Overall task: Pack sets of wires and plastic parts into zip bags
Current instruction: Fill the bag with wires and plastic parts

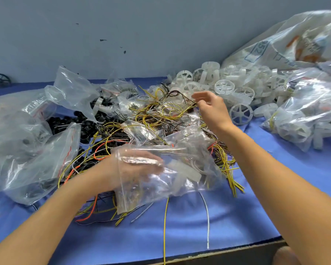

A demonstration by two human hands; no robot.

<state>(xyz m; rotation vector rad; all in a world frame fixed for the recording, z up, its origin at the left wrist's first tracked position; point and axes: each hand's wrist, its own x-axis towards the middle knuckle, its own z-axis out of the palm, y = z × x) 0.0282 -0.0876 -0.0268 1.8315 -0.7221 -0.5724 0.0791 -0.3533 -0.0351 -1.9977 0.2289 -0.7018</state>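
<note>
My left hand (pixel 136 165) is inside a clear zip bag (pixel 161 176) at the middle of the table, seen through the plastic, holding it. The bag holds white plastic pieces and some wires. My right hand (pixel 210 106) is farther back, pinching a thin wire (pixel 187 104) at the top of the tangled pile of yellow, brown and orange wires (pixel 157 113). White spoked plastic wheels (pixel 241 111) lie heaped just right of that hand. Small black plastic parts (pixel 84 129) lie left of the wires.
Large clear bags (pixel 33 150) lie at the left, filled bags of white parts (pixel 304 111) at the right. The table has a blue cover (pixel 199 230). Loose yellow and white wires hang toward the front edge. A wall stands close behind.
</note>
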